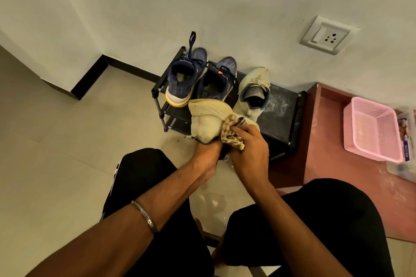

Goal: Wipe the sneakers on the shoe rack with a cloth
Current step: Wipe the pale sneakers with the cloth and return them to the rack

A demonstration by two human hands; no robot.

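Cream sneaker (206,119), sole up, held in front of black shoe rack (284,105). Left hand (206,157) grips it from beneath, forearm angled in from near left. Right hand (249,153), fingers curled, presses patterned cloth (231,136) against its side. Two navy sneakers (200,76) and pale sneaker (255,90) sit on rack top.

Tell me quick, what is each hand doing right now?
Left hand: holds the white sneaker from below.
Right hand: fingers grip the cloth against that sneaker.
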